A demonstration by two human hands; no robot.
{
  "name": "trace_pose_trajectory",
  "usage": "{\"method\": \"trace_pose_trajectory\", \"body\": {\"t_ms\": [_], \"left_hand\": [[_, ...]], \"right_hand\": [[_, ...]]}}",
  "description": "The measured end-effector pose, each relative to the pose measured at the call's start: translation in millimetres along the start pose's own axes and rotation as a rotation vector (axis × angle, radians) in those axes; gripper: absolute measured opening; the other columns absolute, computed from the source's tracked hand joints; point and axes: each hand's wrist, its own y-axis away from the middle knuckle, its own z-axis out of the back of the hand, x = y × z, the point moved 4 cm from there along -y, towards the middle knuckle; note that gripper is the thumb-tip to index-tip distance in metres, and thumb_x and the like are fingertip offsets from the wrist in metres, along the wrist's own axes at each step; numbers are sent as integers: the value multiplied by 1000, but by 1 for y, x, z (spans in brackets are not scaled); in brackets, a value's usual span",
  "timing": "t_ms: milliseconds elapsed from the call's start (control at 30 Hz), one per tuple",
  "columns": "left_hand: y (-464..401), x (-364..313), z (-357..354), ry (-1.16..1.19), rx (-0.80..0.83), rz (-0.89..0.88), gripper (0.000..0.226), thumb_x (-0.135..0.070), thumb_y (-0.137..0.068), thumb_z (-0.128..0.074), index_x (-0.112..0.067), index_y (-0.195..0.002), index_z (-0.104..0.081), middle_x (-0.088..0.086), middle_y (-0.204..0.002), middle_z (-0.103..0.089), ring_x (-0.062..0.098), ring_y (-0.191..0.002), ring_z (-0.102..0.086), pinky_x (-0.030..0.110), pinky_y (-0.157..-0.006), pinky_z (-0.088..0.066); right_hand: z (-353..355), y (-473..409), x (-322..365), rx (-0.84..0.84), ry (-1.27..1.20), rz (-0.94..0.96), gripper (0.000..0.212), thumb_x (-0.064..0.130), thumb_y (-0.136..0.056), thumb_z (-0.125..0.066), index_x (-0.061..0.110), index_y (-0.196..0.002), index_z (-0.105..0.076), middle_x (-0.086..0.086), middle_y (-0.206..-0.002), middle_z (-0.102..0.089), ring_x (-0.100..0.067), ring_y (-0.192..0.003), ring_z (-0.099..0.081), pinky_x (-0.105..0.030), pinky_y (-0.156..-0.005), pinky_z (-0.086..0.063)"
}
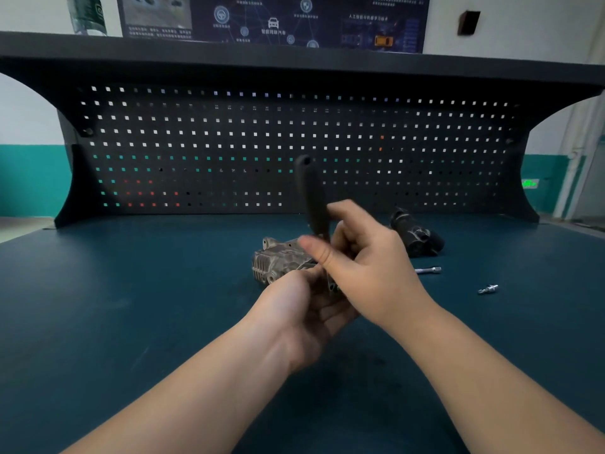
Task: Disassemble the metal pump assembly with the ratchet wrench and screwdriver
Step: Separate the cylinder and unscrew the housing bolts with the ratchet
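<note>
Teal bench (pixel 131 306), pegboard (pixel 229 142) behind, hands hiding pump (pixel 278 260) (partly)

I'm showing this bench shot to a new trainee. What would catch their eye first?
Most likely the two hands meeting mid-bench: the right hand holds a black-handled tool upright, while the left hand works at its lower end. Just behind them lies the ribbed metal pump assembly, with a black part and two loose silver pieces to the right on the teal table.
</note>
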Motion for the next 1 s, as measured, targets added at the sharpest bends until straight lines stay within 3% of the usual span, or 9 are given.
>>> {"method": "trace_pose_trajectory", "body": {"t_ms": [100, 233, 400, 533, 600, 667, 733, 867, 1000], "left_hand": [[0, -1, -1, -14, 18, -8, 30, -16, -97, -45, -7, -81, -69, 9, -61, -69, 17, -51, -68, 25, -44, -53], [2, 0, 1, -15, 3, 41, 27, -21, -91, -60, 0, -77, -69, 14, -64, -70, 21, -53, -69, 31, -45, -56], [0, 0, 2, 12, -38, 34, 19, -13, -91, -60, 2, -82, -68, 17, -66, -70, 23, -53, -69, 33, -46, -57], [-3, 2, 2, 30, -62, 24, 22, -16, -92, -57, 4, -97, -65, 20, -72, -71, 26, -55, -70, 35, -51, -58], [-5, 4, 3, 19, -62, 22, 24, -18, -93, -57, 4, -98, -64, 19, -74, -70, 25, -55, -69, 33, -50, -58], [-5, 5, 3, 1, -69, 21, 25, -20, -93, -57, 3, -99, -63, 18, -75, -69, 24, -56, -68, 31, -49, -58], [-6, 6, 3, -2, -74, 13, 26, -21, -93, -58, 2, -102, -64, 18, -79, -70, 25, -57, -69, 31, -49, -58], [-4, 3, 2, 4, -57, 4, 24, -23, -92, -60, -1, -90, -68, 18, -72, -72, 23, -55, -70, 30, -46, -57], [-2, 1, 1, -25, -9, 14, 23, -18, -94, -53, -4, -83, -69, 12, -65, -70, 20, -54, -69, 28, -45, -55]], "right_hand": [[-4, 1, 6, 27, 69, 57, 9, 40, -83, -65, 41, -79, -57, 10, -54, -47, -5, -55, -48, -29, -59, -45], [1, -1, 0, -33, 1, -8, 28, 36, -85, -63, 37, -61, -50, 9, -51, -46, -7, -53, -45, -31, -57, -43], [3, -3, -10, -141, -64, -120, 27, 38, -87, -59, 17, -70, -55, 11, -51, -47, -5, -52, -44, -26, -53, -40], [12, -5, -36, -304, -22, -481, 32, 28, -90, -53, 18, -60, -48, 10, -40, -45, -10, -41, -42, -27, -49, -38], [12, -1, -50, -282, -176, -772, 28, 23, -91, -49, 13, -65, -49, 6, -36, -45, -12, -32, -39, -22, -40, -34], [11, 2, -54, -235, -301, -915, 26, 22, -93, -48, 10, -70, -51, 3, -35, -46, -8, -26, -36, -14, -35, -28], [13, 0, -48, -221, -255, -811, 27, 26, -94, -51, 11, -71, -52, 1, -40, -47, -8, -28, -36, -16, -35, -28], [8, -7, -13, -160, -27, -217, 28, 39, -89, -61, 16, -74, -58, 2, -51, -51, -9, -49, -48, -31, -51, -40], [-5, -2, 1, 44, 126, 43, 20, 48, -87, -52, 41, -69, -45, 14, -56, -50, -3, -55, -47, -26, -57, -41]]}}
